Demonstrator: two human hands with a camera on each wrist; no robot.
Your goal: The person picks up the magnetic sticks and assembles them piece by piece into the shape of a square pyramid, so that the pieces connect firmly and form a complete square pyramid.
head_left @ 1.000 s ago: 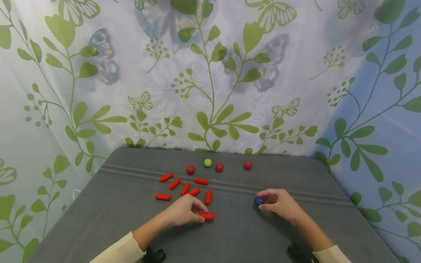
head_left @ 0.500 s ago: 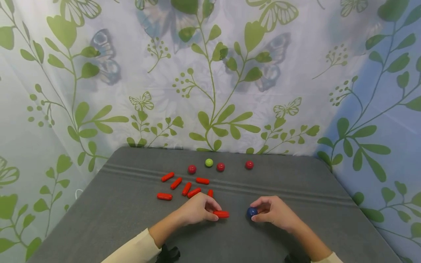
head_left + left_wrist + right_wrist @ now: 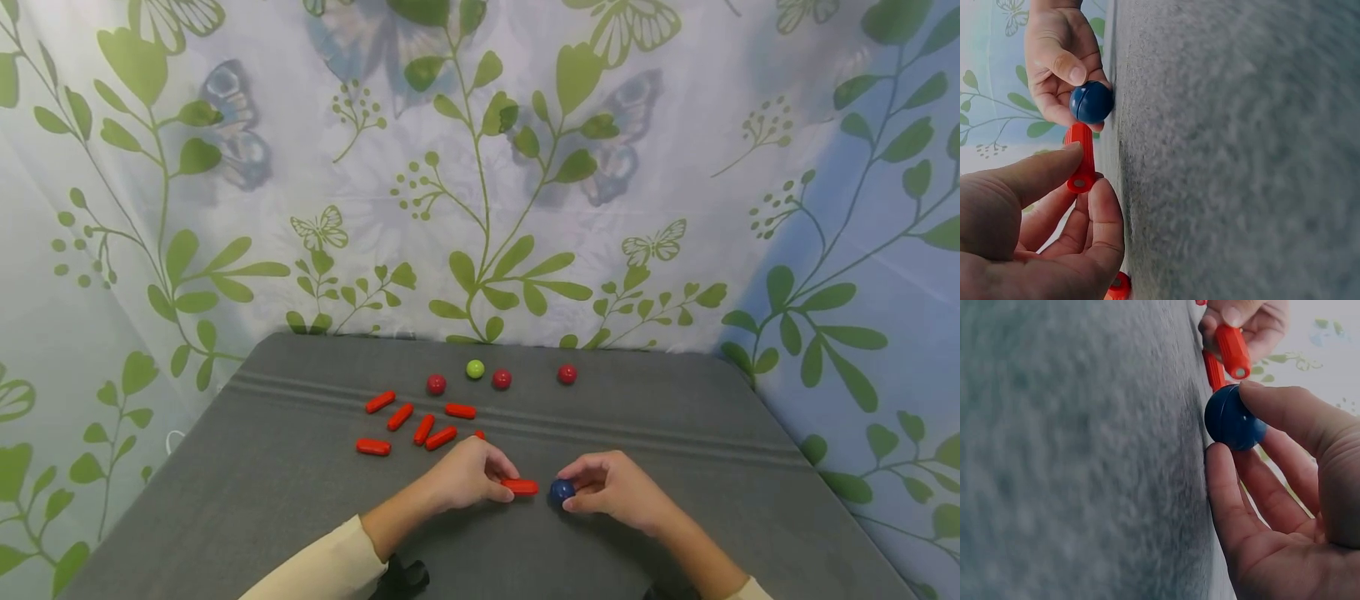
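My left hand (image 3: 468,477) pinches a ribbed red rod (image 3: 521,487) by its left end, between thumb and fingers. A small pale disc, perhaps metal, shows in the rod's end face in the left wrist view. Opposite it, my right hand (image 3: 618,492) holds a glossy blue ball (image 3: 561,492) with thumb and fingertips; a seam line runs round the ball (image 3: 1091,102). In the head view a narrow gap separates the rod's free end from the ball. Both are low over the grey table (image 3: 300,517); whether they touch it I cannot tell.
Several red rods (image 3: 401,417) lie scattered left of centre, one partly hidden behind the left hand. Farther back sit three red balls (image 3: 502,380) and a lime-green ball (image 3: 476,369). A leaf-patterned curtain (image 3: 480,208) hangs behind the table.
The left hand has carried the red rod to the right. The right hand has brought the blue ball left and nearer to me, so the gap between them has narrowed.
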